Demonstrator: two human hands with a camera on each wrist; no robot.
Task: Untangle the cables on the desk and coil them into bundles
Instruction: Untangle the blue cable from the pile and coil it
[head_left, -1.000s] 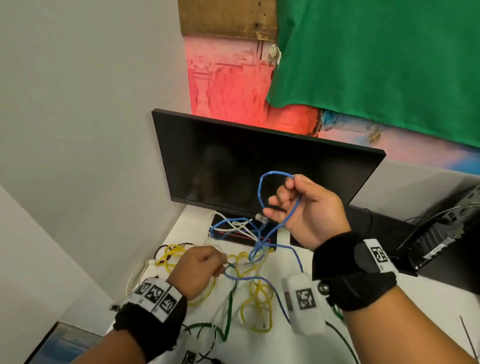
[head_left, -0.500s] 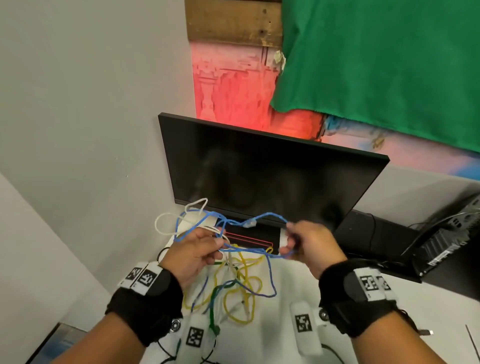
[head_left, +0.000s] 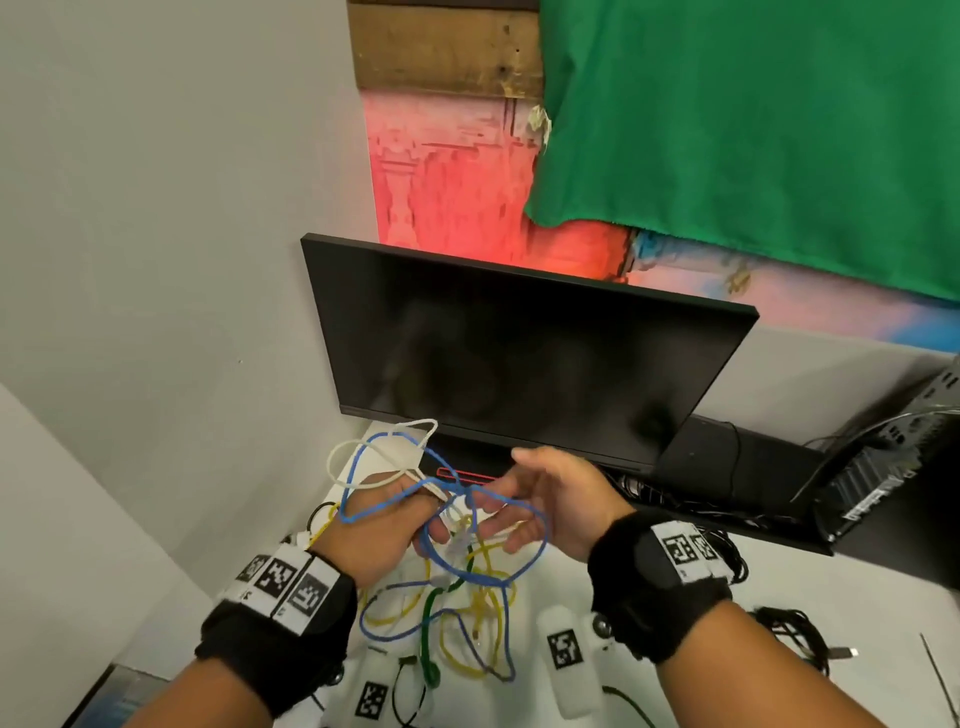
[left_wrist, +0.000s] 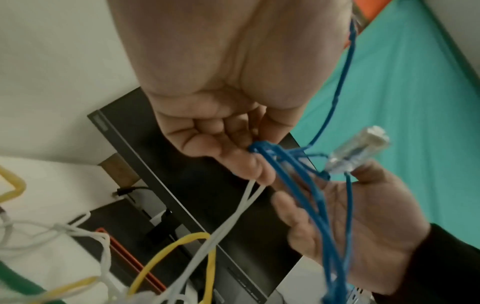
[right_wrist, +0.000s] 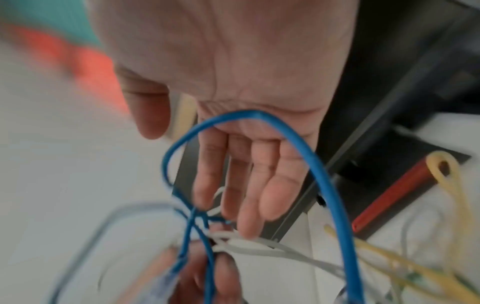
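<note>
No readable words, brands or numbers anywhere. Only signs: black-and-white square code markers (head_left: 283, 579) on the white band of the left wristband, lower left; the same on the right wristband (head_left: 680, 550), right of centre; one each on two white tags (head_left: 563, 649) along the bottom edge. Monitor (head_left: 519, 358) screen dark, bezel logo illegible.

The blue cable (head_left: 540, 525) had a smooth, slightly glossy plastic jacket, and its plug (left_wrist: 358, 150) was clear, shiny plastic. The white cable (head_left: 358, 447) looked matt, the yellow cable (head_left: 488, 608) smooth plastic. The monitor (head_left: 519, 358) had a dark matt screen. Behind it hung a matt green cloth (head_left: 753, 119) beside a rough, knotted wooden board (head_left: 441, 52). Black fabric wristbands (head_left: 280, 639) looked soft and matt.
</note>
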